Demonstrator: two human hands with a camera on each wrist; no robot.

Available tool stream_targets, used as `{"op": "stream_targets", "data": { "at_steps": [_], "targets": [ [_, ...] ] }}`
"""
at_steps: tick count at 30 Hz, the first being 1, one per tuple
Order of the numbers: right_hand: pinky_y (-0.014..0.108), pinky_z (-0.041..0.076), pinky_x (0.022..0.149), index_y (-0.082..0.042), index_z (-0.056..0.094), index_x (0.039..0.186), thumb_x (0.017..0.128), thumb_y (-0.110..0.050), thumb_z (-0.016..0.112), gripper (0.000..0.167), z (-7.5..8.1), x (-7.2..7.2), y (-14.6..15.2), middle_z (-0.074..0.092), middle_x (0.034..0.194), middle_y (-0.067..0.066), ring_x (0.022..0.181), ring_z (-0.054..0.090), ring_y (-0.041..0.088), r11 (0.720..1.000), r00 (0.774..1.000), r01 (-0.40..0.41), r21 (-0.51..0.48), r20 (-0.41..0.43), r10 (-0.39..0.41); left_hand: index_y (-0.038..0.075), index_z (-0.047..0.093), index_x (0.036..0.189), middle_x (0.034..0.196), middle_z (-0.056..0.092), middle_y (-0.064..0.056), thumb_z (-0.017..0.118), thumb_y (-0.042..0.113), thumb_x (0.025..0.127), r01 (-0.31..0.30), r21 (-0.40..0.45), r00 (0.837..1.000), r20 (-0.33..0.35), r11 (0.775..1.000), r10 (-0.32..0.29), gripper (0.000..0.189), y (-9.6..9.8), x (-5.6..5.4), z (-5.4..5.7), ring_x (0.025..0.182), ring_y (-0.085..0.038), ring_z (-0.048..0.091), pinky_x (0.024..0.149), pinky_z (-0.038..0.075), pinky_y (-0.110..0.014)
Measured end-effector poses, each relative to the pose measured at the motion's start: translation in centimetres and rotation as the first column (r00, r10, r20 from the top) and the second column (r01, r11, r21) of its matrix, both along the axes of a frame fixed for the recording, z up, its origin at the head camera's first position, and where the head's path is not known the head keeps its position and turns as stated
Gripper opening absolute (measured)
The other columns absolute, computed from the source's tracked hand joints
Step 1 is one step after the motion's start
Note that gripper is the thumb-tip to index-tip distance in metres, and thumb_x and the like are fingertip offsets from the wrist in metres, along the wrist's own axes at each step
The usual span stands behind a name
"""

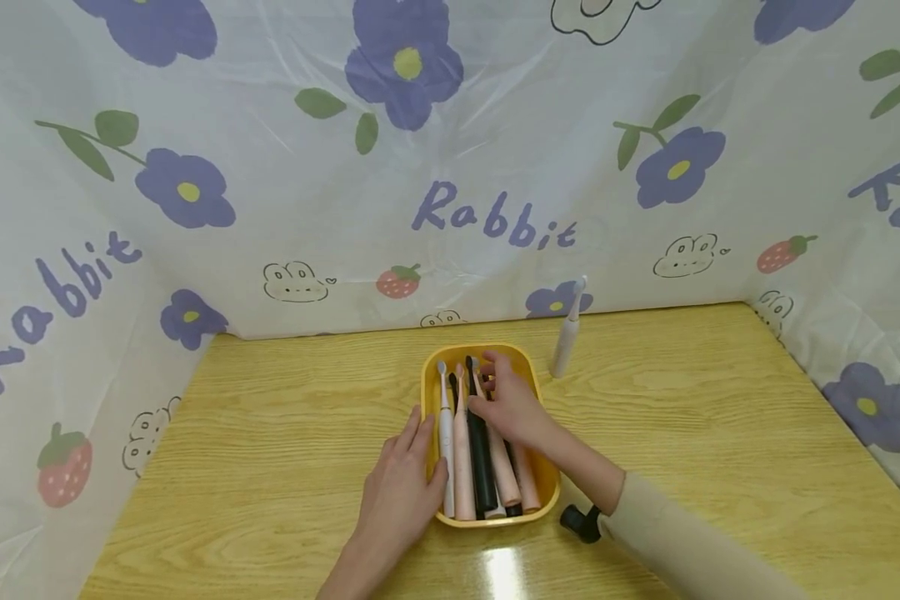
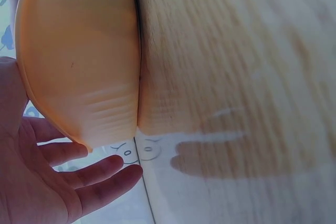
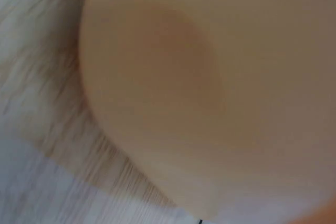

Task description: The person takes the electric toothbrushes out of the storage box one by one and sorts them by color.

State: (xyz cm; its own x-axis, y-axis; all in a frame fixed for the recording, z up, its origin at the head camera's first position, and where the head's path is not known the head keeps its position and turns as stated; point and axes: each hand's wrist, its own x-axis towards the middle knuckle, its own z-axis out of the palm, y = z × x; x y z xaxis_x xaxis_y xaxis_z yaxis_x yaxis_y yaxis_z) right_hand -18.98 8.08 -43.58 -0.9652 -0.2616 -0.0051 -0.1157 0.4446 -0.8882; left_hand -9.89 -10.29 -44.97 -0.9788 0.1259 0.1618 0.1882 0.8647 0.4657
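Note:
A yellow plastic bin (image 1: 427, 360) on the wooden table holds several electric toothbrushes lying lengthwise, among them a white toothbrush (image 1: 446, 433), a black toothbrush (image 1: 482, 467) and a pink toothbrush (image 1: 462, 467). My left hand (image 1: 403, 479) rests on the bin's left rim, its thumb over the edge and its fingers extended along the outside, as the left wrist view also shows. Over the toothbrushes' brush heads is my right hand (image 1: 512, 404), thumb and fingers spread apart, thumb at the black toothbrush's neck. The bin's outer wall (image 3: 157, 103) fills the right wrist view, blurred.
Another white electric toothbrush (image 1: 566, 342) stands upright behind the bin's right side. A cloth (image 1: 480, 275) with flowers and rabbits hangs along the table's back edge and both sides. Beneath the right sleeve, a small black device (image 1: 581, 523) sits by the wrist.

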Motion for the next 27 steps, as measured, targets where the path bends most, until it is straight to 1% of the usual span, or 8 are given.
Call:
{"op": "stream_targets", "data": {
  "at_steps": [4, 7, 9, 14, 16, 20, 23, 27],
  "targets": [
    [0.055, 0.048, 0.101, 0.004, 0.028, 0.155, 0.095, -0.012, 0.067, 0.073, -0.1, -0.4, -0.2, 0.051, 0.144, 0.029, 0.127, 0.055, 0.043, 0.999, 0.991, 0.036, -0.038, 0.126, -0.031, 0.000, 0.054, 0.146, 0.157, 0.043, -0.019, 0.066, 0.023, 0.098, 0.002, -0.004, 1.000, 0.005, 1.000, -0.002, 0.055, 0.1, 0.0, -0.1, 0.127, -0.040, 0.055, 0.090, 0.055, -0.055],
    [0.056, 0.044, 0.106, 0.004, 0.028, 0.155, 0.097, -0.013, 0.064, 0.070, -0.1, -0.9, -0.3, 0.047, 0.147, 0.032, 0.132, 0.050, 0.045, 0.988, 0.968, 0.083, -0.132, 0.247, -0.049, -0.001, 0.055, 0.146, 0.157, 0.043, -0.019, 0.066, 0.023, 0.098, 0.005, -0.003, 1.000, 0.004, 1.000, -0.005, 0.055, 0.1, 0.0, -0.1, 0.127, -0.040, 0.055, 0.091, 0.055, -0.055],
    [0.054, 0.043, 0.106, 0.006, 0.029, 0.154, 0.097, -0.013, 0.062, 0.069, 0.0, -1.3, -0.3, 0.041, 0.150, 0.034, 0.131, 0.050, 0.045, 0.972, 0.947, 0.122, -0.201, 0.316, -0.054, -0.001, 0.054, 0.146, 0.157, 0.043, -0.020, 0.066, 0.023, 0.098, 0.007, 0.000, 1.000, 0.002, 1.000, -0.007, 0.055, 0.1, 0.0, -0.2, 0.127, -0.040, 0.056, 0.091, 0.055, -0.055],
    [0.045, 0.047, 0.100, 0.009, 0.027, 0.153, 0.097, -0.014, 0.061, 0.069, -0.2, -1.9, -0.1, 0.037, 0.151, 0.033, 0.109, 0.058, 0.032, 0.922, 0.898, 0.205, -0.329, 0.437, -0.044, -0.001, 0.054, 0.147, 0.157, 0.043, -0.019, 0.066, 0.023, 0.098, 0.008, 0.003, 1.000, 0.005, 1.000, -0.008, 0.056, 0.0, -0.1, -0.3, 0.128, -0.040, 0.055, 0.091, 0.055, -0.055],
    [0.044, 0.047, 0.100, 0.009, 0.025, 0.153, 0.098, -0.014, 0.059, 0.069, -0.2, -2.0, 0.2, 0.039, 0.149, 0.031, 0.106, 0.059, 0.030, 0.909, 0.883, 0.216, -0.357, 0.469, -0.026, 0.000, 0.054, 0.147, 0.158, 0.042, -0.019, 0.066, 0.023, 0.098, 0.008, 0.003, 1.000, 0.005, 1.000, -0.008, 0.056, 0.0, -0.1, -0.3, 0.128, -0.040, 0.055, 0.092, 0.054, -0.055],
    [0.052, 0.045, 0.105, 0.010, 0.020, 0.155, 0.102, -0.015, 0.055, 0.068, 0.2, -1.8, 0.8, 0.038, 0.148, 0.032, 0.117, 0.056, 0.038, 0.896, 0.868, 0.205, -0.394, 0.496, 0.020, 0.000, 0.054, 0.147, 0.158, 0.042, -0.019, 0.066, 0.023, 0.098, 0.009, 0.004, 1.000, 0.002, 1.000, -0.009, 0.056, 0.0, -0.1, -0.4, 0.128, -0.040, 0.055, 0.093, 0.054, -0.055],
    [0.055, 0.044, 0.105, 0.011, 0.022, 0.154, 0.103, -0.015, 0.054, 0.066, 0.7, -1.6, 1.0, 0.039, 0.146, 0.032, 0.120, 0.055, 0.042, 0.900, 0.867, 0.197, -0.390, 0.498, 0.026, 0.000, 0.053, 0.147, 0.158, 0.042, -0.018, 0.066, 0.024, 0.098, 0.007, 0.003, 1.000, 0.000, 1.000, -0.007, 0.056, 0.0, -0.1, -0.4, 0.128, -0.040, 0.055, 0.093, 0.054, -0.055],
    [0.053, 0.046, 0.105, 0.013, 0.027, 0.152, 0.104, -0.012, 0.053, 0.060, 1.4, -1.0, 1.0, 0.042, 0.145, 0.033, 0.119, 0.056, 0.041, 0.915, 0.865, 0.203, -0.350, 0.502, 0.000, 0.001, 0.054, 0.147, 0.158, 0.042, -0.018, 0.066, 0.024, 0.098, -0.005, -0.003, 1.000, -0.006, 1.000, 0.005, 0.056, 0.0, 0.0, -0.4, 0.128, -0.040, 0.055, 0.092, 0.054, -0.056]
  ]
}}
